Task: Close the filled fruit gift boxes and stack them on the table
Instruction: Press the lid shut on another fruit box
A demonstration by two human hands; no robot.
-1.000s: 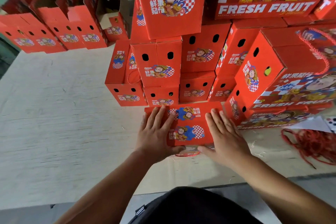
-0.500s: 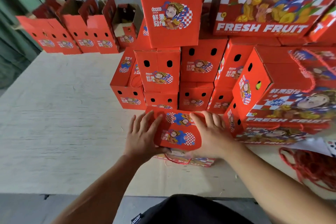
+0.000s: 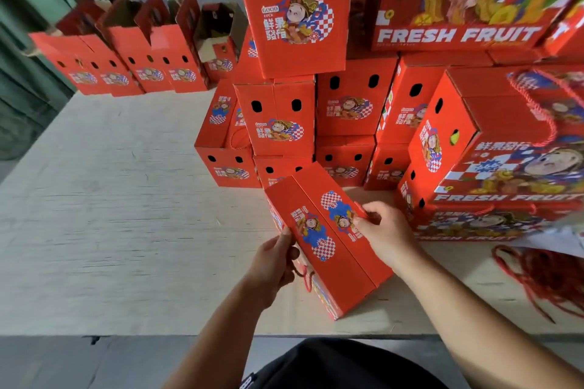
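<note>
Both hands (image 3: 328,249) on slanted gift box (image 3: 328,262), far end up-left.

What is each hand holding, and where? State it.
One closed red gift box: left hand grips its left long edge, right hand its right long edge.

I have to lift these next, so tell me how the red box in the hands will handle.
The red box is probably stiff: its cardboard faces look flat and crisp. It may be fairly heavy, since both the left hand and right hand hold it. Tilted on one edge on the table, it would likely tip if released.
</note>
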